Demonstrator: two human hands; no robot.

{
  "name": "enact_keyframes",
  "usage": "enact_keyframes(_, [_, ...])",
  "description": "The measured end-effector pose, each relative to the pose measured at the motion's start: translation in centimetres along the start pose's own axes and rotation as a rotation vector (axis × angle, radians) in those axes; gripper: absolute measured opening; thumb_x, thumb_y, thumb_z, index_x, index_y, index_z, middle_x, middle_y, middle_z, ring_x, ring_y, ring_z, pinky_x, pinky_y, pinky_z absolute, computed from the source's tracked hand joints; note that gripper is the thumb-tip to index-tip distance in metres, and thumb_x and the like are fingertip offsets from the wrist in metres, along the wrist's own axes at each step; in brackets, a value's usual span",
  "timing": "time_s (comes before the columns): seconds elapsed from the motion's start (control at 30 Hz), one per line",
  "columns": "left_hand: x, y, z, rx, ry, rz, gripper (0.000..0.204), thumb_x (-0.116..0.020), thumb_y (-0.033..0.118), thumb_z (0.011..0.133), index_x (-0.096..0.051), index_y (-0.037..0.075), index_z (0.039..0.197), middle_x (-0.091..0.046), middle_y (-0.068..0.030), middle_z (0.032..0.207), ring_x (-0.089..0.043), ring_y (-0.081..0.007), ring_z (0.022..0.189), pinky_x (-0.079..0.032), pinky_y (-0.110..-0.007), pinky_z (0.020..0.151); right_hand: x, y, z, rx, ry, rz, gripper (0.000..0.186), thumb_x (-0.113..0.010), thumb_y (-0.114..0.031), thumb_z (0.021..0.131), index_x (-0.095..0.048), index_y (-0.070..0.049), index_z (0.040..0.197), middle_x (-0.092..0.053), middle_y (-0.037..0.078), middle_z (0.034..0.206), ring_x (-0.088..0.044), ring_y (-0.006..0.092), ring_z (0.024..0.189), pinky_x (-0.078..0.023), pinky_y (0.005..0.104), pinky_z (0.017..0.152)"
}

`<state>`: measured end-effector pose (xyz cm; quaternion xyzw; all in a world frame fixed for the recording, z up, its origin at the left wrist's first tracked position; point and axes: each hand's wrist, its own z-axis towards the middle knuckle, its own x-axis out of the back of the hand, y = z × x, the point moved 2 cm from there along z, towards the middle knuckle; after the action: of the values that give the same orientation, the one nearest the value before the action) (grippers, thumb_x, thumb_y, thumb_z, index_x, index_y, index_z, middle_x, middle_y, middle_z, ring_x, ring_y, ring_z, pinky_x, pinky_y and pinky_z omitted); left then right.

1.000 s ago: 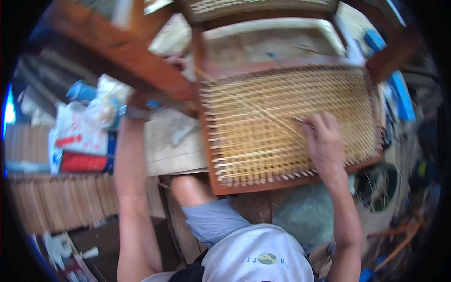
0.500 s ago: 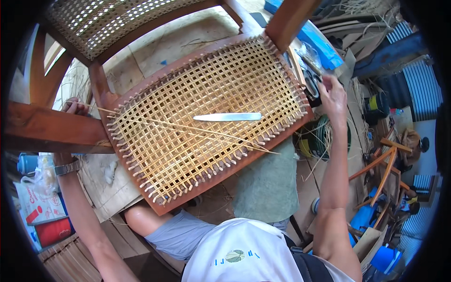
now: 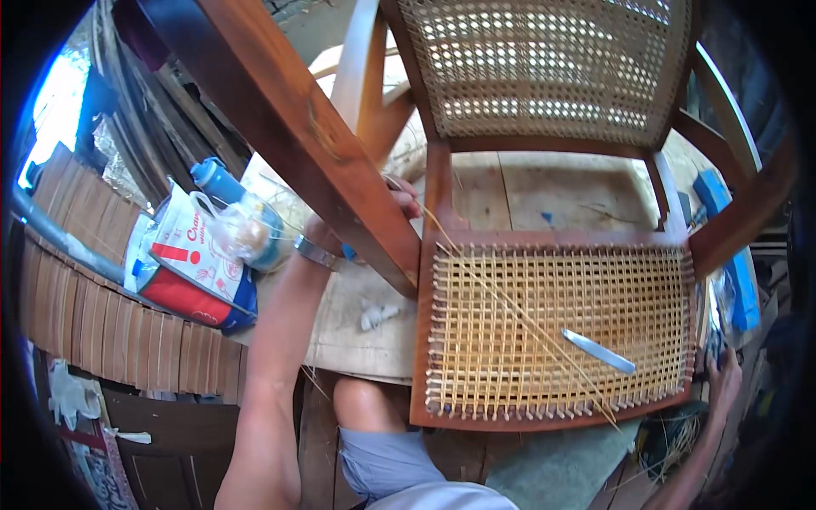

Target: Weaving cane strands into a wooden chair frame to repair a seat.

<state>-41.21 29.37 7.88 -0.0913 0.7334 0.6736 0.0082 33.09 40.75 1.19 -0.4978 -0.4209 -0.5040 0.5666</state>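
Observation:
A wooden armchair has a woven cane seat (image 3: 518,340), and a long loose cane strand (image 3: 544,333) runs slantwise across it. My left hand (image 3: 405,201) is beyond the armrest, closed on the strand's far end at the seat's left back corner; the armrest hides part of the hand. On the weave lies a flat silver blade-like tool (image 3: 598,350), touched by neither hand. Past the seat's right edge, my right hand (image 3: 725,381) has its fingers closed at the handles of the scissors (image 3: 715,342), seen small near the rim.
The chair's cane back (image 3: 552,76) rises at the far side, and its wooden armrest (image 3: 314,144) crosses above my left forearm. A printed bag (image 3: 191,263) and blue bottle (image 3: 218,181) stand at left. Blue material (image 3: 738,289) lies at right, a grey-green cloth (image 3: 557,463) below the seat.
My view has swung left, so the chair appears farther right and turned. My right hand has come in closer to the scissors. My left hand keeps the strand's end; the silver tool stays on the seat.

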Motion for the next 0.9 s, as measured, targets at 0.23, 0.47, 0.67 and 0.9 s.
enact_keyframes(0.23, [-0.3, 1.0, 0.8, 0.064, -0.041, -0.045, 0.022, -0.076, 0.006, 0.089, -0.068, -0.007, 0.105, -0.073, -0.0115, 0.094, -0.071, -0.0166, 0.088, -0.060, -0.028, 0.079, 2.6, -1.8, -8.5, -0.205, 0.075, 0.640, 0.018, -0.061, -0.021, 0.099, -0.058, -0.004, 0.100, -0.055, 0.002, 0.074, -0.059, 0.0147, 0.065, -0.044, 0.0308, 0.055])
enact_keyframes(0.47, [0.5, 0.4, 1.0, 0.104, -0.060, -0.047, 0.020, -0.074, 0.007, 0.090, -0.068, -0.003, 0.105, -0.074, -0.0123, 0.097, -0.072, -0.0189, 0.091, -0.060, -0.030, 0.081, 1.6, -29.6, -18.2, -0.285, -1.005, 2.003, 0.054, -0.063, -0.058, 0.094, -0.055, -0.006, 0.108, -0.066, 0.011, 0.075, -0.072, 0.0293, 0.062, -0.063, 0.0418, 0.048])
enact_keyframes(0.67, [0.8, -0.2, 1.4, 0.068, -0.099, -0.055, 0.019, -0.075, 0.007, 0.090, -0.066, -0.002, 0.105, -0.073, -0.0130, 0.095, -0.072, -0.0215, 0.092, -0.059, -0.033, 0.082, 2.3, -41.4, -18.7, 0.042, -1.421, 1.476, 0.073, -0.039, -0.079, 0.093, -0.052, -0.008, 0.101, -0.058, 0.006, 0.074, -0.068, 0.0186, 0.060, -0.042, 0.0249, 0.041])
enact_keyframes(0.9, [1.4, -0.8, 1.7, 0.007, -0.138, -0.078, 0.022, -0.075, 0.008, 0.090, -0.066, -0.004, 0.106, -0.074, -0.0137, 0.096, -0.073, -0.0231, 0.091, -0.060, -0.033, 0.081, 2.0, -46.8, -16.4, -0.042, -1.359, 1.499, 0.075, -0.047, -0.078, 0.092, -0.055, -0.003, 0.095, -0.057, 0.005, 0.075, -0.064, 0.0165, 0.060, -0.049, 0.0279, 0.052])
